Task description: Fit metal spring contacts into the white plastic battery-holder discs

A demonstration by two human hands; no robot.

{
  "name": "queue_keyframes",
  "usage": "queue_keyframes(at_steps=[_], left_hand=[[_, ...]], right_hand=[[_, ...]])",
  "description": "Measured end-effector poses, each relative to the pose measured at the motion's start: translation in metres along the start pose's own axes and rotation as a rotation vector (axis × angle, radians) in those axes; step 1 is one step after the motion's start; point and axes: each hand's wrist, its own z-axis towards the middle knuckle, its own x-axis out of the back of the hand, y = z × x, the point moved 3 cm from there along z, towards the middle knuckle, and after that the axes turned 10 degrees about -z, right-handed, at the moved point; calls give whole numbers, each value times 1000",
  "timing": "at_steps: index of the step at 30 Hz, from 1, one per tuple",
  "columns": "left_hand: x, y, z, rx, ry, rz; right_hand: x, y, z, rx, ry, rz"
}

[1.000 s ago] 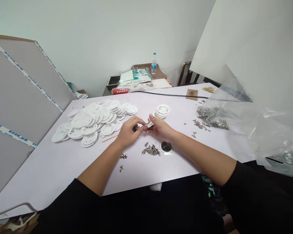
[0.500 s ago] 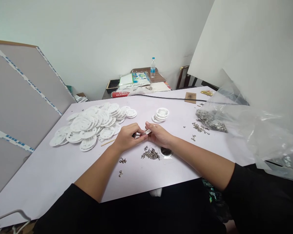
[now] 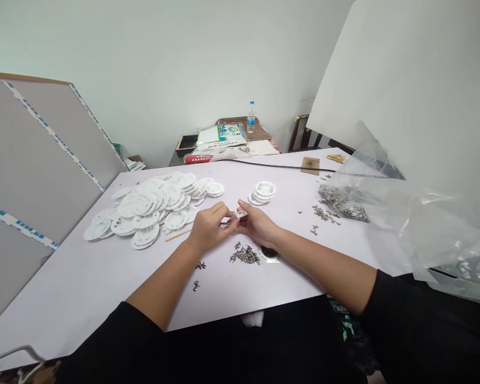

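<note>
On a pale table (image 3: 288,280), a heap of small silver metal pieces (image 3: 245,255) is seen beside a dark round disc with a pale rim (image 3: 269,252), partly hidden by the right hand (image 3: 259,222). Above, a thin white plastic piece (image 3: 240,214) is pinched edge-on between right thumb and fingers; its long axis is slanted, the lower end pointed toward the left hand (image 3: 210,226). The left fingers are curled near that end; whether anything is pinched cannot be told. Beyond, white round plastic discs (image 3: 264,189) are stacked.
</note>
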Motion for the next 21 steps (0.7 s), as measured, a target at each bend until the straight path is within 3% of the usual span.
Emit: queue_keyframes(at_steps=[3,5,10,15,21], left_hand=[[-2,-13,-5,162,-150,-96],[-2,-23,-8,291,-222,-94],[8,-37,-11,530,-166,-80],[12,-42,-9,646,-109,-88],[10,-45,-11,688,-159,-92]], right_hand=[[17,-5,4,122,92,-322],[29,-11,6,281,229,-687],[42,-13,15,413,300,-1217],[38,-10,18,425,307,-1504],[34,-7,14,467,353,-1591]])
